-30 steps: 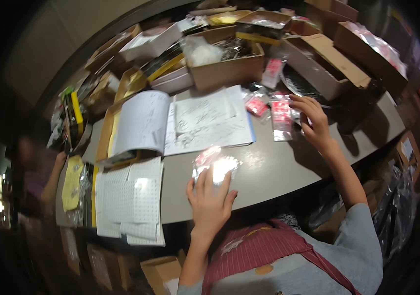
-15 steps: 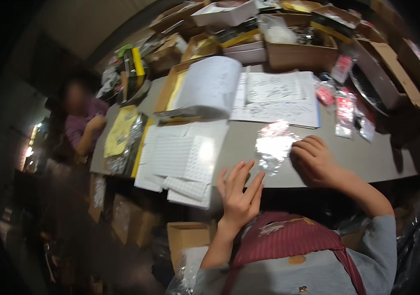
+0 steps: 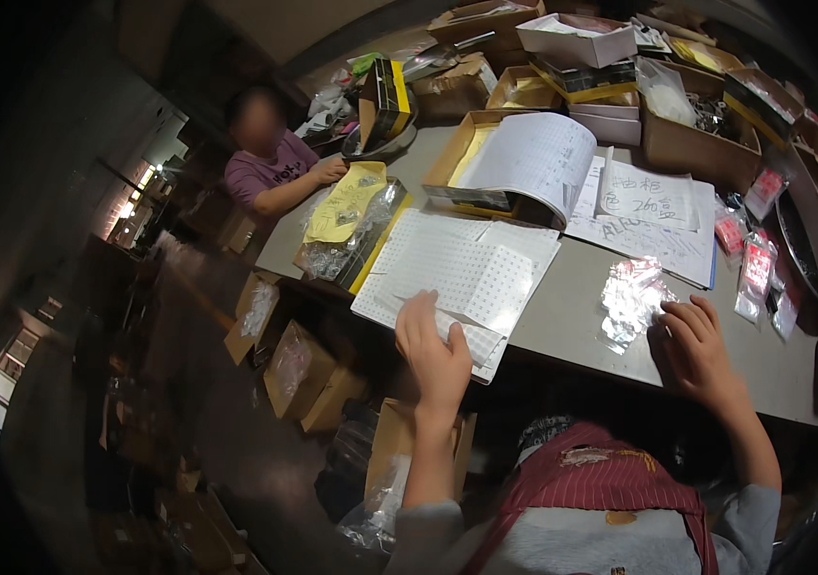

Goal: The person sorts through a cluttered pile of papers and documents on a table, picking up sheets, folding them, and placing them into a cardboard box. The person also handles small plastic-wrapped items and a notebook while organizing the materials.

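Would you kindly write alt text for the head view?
A person's left hand is over white patterned sheets, the right hand beside a shiny plastic bag on a grey table. Boxes crowd its far side; a co-worker is at left.

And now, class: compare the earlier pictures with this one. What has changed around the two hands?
The left hand has moved left from the clear bag to the near edge of the printed sheets. The right hand has moved left and nearer the body, from the red-and-white packets to the bag's right side; any grip is unclear. The view has turned left. The open notebook and packets stayed put.
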`<control>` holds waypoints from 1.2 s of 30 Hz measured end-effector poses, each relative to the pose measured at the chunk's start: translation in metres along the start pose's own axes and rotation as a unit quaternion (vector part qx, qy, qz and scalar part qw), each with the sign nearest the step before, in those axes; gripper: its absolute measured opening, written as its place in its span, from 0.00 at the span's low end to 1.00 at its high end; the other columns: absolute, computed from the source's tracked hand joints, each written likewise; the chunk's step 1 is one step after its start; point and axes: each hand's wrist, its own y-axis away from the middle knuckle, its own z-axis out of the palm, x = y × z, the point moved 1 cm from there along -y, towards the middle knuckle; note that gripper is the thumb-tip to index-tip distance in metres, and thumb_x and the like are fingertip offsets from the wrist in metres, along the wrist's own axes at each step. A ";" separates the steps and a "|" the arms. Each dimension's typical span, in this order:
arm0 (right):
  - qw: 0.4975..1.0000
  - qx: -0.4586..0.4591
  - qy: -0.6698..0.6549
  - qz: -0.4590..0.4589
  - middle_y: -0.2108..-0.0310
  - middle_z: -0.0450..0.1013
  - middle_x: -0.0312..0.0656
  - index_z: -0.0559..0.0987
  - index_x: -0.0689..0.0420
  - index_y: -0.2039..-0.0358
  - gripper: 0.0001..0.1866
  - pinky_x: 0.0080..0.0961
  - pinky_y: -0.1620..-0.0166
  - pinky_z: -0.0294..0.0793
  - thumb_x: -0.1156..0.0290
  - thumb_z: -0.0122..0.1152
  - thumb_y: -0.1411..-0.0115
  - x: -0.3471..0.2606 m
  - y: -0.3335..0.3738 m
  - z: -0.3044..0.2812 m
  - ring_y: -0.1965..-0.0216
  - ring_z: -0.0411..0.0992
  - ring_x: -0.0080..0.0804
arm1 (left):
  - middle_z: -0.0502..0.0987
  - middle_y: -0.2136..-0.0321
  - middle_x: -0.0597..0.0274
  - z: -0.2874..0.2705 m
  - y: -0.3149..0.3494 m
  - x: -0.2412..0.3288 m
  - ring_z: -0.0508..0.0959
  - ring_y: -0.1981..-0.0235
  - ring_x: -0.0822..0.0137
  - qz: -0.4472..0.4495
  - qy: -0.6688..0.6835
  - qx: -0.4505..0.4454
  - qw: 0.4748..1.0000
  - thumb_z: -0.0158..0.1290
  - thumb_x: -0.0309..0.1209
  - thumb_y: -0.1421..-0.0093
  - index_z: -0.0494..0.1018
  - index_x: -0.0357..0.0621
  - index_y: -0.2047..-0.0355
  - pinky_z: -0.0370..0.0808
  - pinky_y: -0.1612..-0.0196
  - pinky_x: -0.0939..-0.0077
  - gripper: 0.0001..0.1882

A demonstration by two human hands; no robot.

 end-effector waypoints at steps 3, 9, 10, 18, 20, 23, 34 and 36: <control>1.000 0.004 -0.005 0.015 0.47 0.73 0.51 0.74 0.62 0.49 0.20 0.51 0.33 0.60 0.81 0.60 0.44 -0.004 0.000 -0.004 0.45 0.71 0.50 | 0.67 0.41 0.40 0.006 -0.007 0.003 0.61 0.36 0.41 -0.008 -0.015 0.006 1.000 0.56 0.22 0.45 0.65 0.31 0.40 0.56 0.33 0.48 0.31; 0.998 0.019 -0.019 0.051 0.48 0.73 0.52 0.75 0.63 0.50 0.20 0.51 0.33 0.59 0.82 0.58 0.45 -0.006 0.012 -0.006 0.45 0.71 0.50 | 0.67 0.42 0.42 0.008 -0.009 0.008 0.61 0.36 0.42 -0.042 -0.038 0.029 0.998 0.58 0.23 0.45 0.64 0.31 0.40 0.56 0.33 0.49 0.32; 0.998 0.018 -0.021 0.055 0.47 0.73 0.52 0.74 0.63 0.49 0.20 0.51 0.33 0.59 0.82 0.58 0.45 -0.006 0.015 -0.007 0.45 0.71 0.50 | 0.68 0.42 0.43 0.009 -0.006 0.006 0.62 0.37 0.43 -0.047 -0.044 0.037 0.997 0.58 0.24 0.45 0.64 0.32 0.40 0.57 0.34 0.50 0.31; 0.997 0.032 -0.029 0.069 0.46 0.73 0.52 0.75 0.63 0.49 0.22 0.50 0.33 0.59 0.82 0.58 0.46 -0.004 0.015 -0.006 0.44 0.71 0.50 | 0.69 0.44 0.42 0.004 0.016 -0.002 0.61 0.37 0.41 -0.109 -0.010 0.027 0.994 0.58 0.28 0.41 0.72 0.32 0.55 0.57 0.34 0.49 0.16; 0.997 0.041 -0.019 0.062 0.46 0.73 0.53 0.75 0.63 0.49 0.22 0.50 0.33 0.59 0.83 0.58 0.46 -0.004 0.016 -0.004 0.44 0.71 0.51 | 0.69 0.43 0.43 0.006 0.022 0.002 0.60 0.36 0.41 -0.097 -0.006 0.030 0.995 0.59 0.30 0.39 0.75 0.35 0.59 0.56 0.34 0.48 0.12; 0.998 0.038 0.000 0.058 0.46 0.73 0.53 0.75 0.63 0.49 0.22 0.50 0.33 0.60 0.83 0.59 0.46 -0.010 0.013 -0.002 0.44 0.71 0.50 | 0.68 0.42 0.44 0.010 0.022 0.010 0.58 0.34 0.41 -0.098 -0.035 0.053 0.993 0.59 0.34 0.38 0.77 0.39 0.63 0.54 0.34 0.43 0.10; 0.996 0.031 -0.014 0.085 0.43 0.71 0.51 0.74 0.62 0.46 0.23 0.49 0.34 0.61 0.82 0.59 0.44 -0.008 0.018 -0.003 0.41 0.67 0.55 | 0.64 0.38 0.39 0.013 -0.002 0.031 0.55 0.33 0.40 -0.055 -0.118 0.010 0.991 0.66 0.50 0.44 0.74 0.34 0.54 0.44 0.33 0.39 0.31; 0.995 0.033 -0.015 0.088 0.42 0.71 0.51 0.75 0.62 0.46 0.23 0.48 0.34 0.61 0.82 0.59 0.44 -0.008 0.018 -0.003 0.41 0.67 0.56 | 0.66 0.39 0.38 0.018 -0.011 0.023 0.57 0.34 0.39 -0.036 -0.091 -0.023 0.995 0.66 0.50 0.45 0.72 0.31 0.49 0.45 0.33 0.40 0.36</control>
